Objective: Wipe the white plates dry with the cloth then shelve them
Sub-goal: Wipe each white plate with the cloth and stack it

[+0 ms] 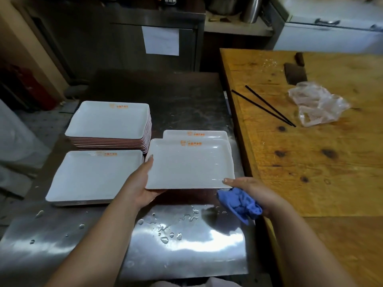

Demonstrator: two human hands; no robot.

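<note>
White plate in hand: I hold a rectangular white plate (189,162) above the steel counter (186,241), its orange logo on the far rim, water beads on its face.
Left grip: my left hand (143,183) is closed on the plate's near left corner, thumb up along the left edge, fingers curled underneath.
Right grip: my right hand (250,191) pinches the plate's near right corner with the thumb on the rim, and the same hand clutches the bunched blue cloth (240,204) below it.
Plate behind: another white plate (196,134) lies on the counter, mostly hidden by the one I hold.
Near stack: a low stack of plates (93,175) sits just left of my left hand.
Far stack: a taller stack (109,121) stands behind it.
Counter: water drops (165,235) lie on the steel in front of me.
Wooden board: to my right, black chopsticks (263,107), a crumpled clear plastic bag (317,104) and a dark cleaver (294,72).
</note>
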